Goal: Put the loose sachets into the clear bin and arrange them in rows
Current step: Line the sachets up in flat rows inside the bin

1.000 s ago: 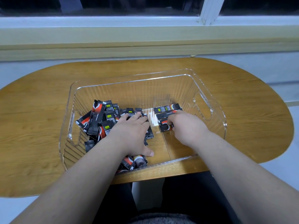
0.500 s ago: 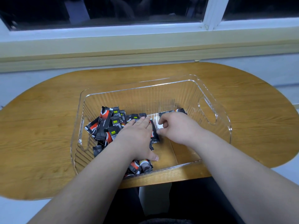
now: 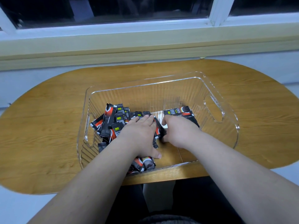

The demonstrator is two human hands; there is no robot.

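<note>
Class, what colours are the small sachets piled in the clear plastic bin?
The small sachets are black with red-and-white markings and a yellow-green label; the head view shows this.

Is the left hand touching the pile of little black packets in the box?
Touching. The head view shows the left hand lying flat on the pile of sachets, with its straight fingers resting right on top of them.

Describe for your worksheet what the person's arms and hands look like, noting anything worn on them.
The left forearm and right forearm are bare down to the picture's lower edge, and no sleeve shows. The left hand and right hand wear no gloves, rings, watch or bracelet. No markings show on them.
</note>
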